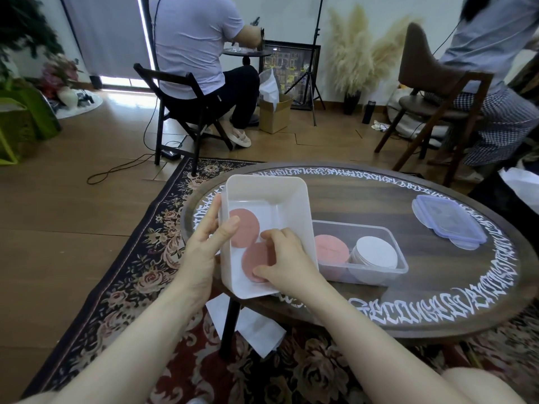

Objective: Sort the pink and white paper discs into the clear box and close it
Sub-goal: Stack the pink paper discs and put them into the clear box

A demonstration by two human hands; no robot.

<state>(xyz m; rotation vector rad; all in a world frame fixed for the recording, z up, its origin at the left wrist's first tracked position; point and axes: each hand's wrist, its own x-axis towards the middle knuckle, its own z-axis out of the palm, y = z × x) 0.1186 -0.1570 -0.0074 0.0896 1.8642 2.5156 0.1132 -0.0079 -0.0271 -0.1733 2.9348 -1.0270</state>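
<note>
Left hand (208,243) grips the left wall of the white bin (294,196), thumb curled over the rim, fingers outside. Right hand (284,262) reaches into the bin, fingers and thumb pinching a pink disc (256,259). Another pink disc (248,228) lies at its 11 o'clock. Clear box (390,268) sits at the bin's 3 o'clock, touching, holding stacked pink and white discs. Lid (450,218) lies apart at the box's 1 o'clock.

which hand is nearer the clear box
Right. The right hand is inside the white bin, next to the clear box; the left hand grips the bin's far wall.
</note>
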